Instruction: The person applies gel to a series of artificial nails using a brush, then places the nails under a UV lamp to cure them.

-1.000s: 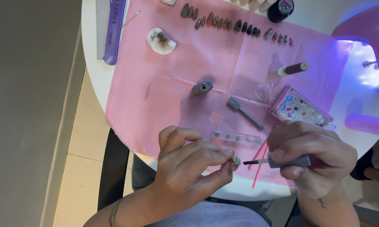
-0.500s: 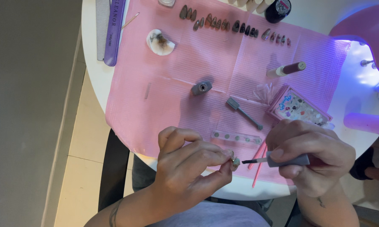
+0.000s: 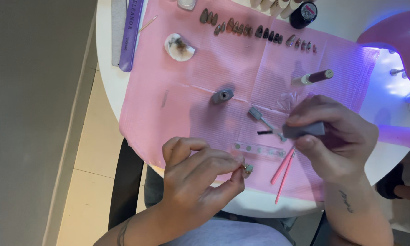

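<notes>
Above the pink mat on the round surface, a small artificial nail was pinched between the closed left hand's fingertips, while a grey-handled polish brush was gripped by the right hand, its bristles held apart from the nail.

1. A round white table carries a pink ribbed paper mat.
2. Beside the mat's left edge lie a grey nail file and a purple nail buffer.
3. A purple nail lamp stands at the right.
</notes>
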